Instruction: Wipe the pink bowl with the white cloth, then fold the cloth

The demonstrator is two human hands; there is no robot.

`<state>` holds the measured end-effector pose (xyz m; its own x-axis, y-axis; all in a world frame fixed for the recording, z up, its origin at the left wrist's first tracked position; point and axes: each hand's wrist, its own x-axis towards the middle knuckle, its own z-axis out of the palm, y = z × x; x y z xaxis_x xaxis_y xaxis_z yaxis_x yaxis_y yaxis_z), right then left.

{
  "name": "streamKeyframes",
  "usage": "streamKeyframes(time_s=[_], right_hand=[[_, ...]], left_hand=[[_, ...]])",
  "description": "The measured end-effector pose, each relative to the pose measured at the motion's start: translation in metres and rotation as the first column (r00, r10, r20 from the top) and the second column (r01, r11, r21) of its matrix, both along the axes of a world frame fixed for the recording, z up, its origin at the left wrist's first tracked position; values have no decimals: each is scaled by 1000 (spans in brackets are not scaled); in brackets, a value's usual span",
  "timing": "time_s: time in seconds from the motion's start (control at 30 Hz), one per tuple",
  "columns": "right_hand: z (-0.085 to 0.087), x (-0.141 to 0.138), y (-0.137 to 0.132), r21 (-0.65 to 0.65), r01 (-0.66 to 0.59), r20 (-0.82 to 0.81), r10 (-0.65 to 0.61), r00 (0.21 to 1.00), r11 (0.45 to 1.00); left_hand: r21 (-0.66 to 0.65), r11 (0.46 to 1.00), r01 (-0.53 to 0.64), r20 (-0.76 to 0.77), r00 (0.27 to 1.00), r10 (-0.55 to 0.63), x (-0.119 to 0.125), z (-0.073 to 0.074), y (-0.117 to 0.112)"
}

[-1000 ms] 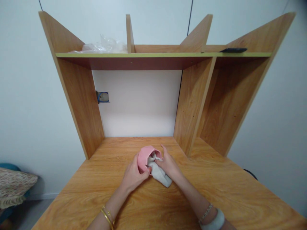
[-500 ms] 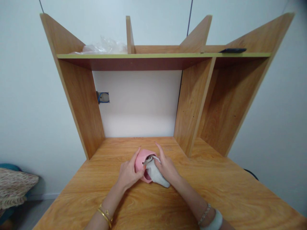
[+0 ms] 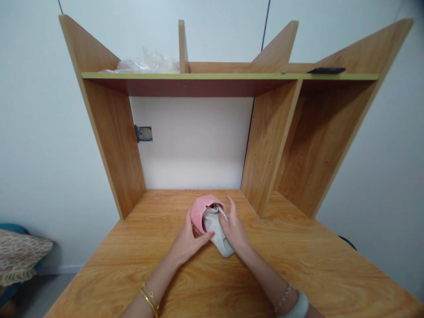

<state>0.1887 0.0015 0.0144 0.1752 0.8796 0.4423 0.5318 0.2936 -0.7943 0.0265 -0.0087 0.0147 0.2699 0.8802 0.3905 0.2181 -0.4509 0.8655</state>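
A pink cup (image 3: 201,209) is held tilted just above the wooden desk (image 3: 298,260), its mouth turned toward me. My left hand (image 3: 187,242) grips the cup from below and the left side. My right hand (image 3: 234,229) presses a grey-white cloth (image 3: 215,229) into the cup's mouth. The lower end of the cloth hangs out and rests near the desk between my two hands.
The desk carries a wooden hutch with an upper shelf (image 3: 228,76) and an upright divider (image 3: 270,145) just right of my hands. Clear plastic wrap (image 3: 145,64) and a dark flat object (image 3: 326,70) lie on the shelf. A wall socket (image 3: 144,133) shows at the back left.
The cup has turned and shifted slightly away from me, between my hands. My right hand keeps working the cloth around inside its mouth. My left fingers have wrapped lower under the cup.
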Motion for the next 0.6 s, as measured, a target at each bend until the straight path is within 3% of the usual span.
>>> streamKeyframes(time_s=[0.13, 0.27, 0.4, 0.6], right_hand=[[-1, -3, 2, -91, -23, 25, 25, 999, 996], [3, -2, 2, -163, 97, 249, -55, 967, 982], [12, 0, -3, -204, 170, 470, -56, 881, 964], [16, -4, -11, -132, 133, 626, -22, 780, 982]], left_hand=[[28, 995, -92, -28, 995, 93, 1, 1, -1], [95, 978, -186, -216, 955, 202, -5, 10, -6], [164, 973, -160, -387, 897, 213, -10, 18, -12], [218, 970, -110, -502, 839, 208, -16, 20, -9]])
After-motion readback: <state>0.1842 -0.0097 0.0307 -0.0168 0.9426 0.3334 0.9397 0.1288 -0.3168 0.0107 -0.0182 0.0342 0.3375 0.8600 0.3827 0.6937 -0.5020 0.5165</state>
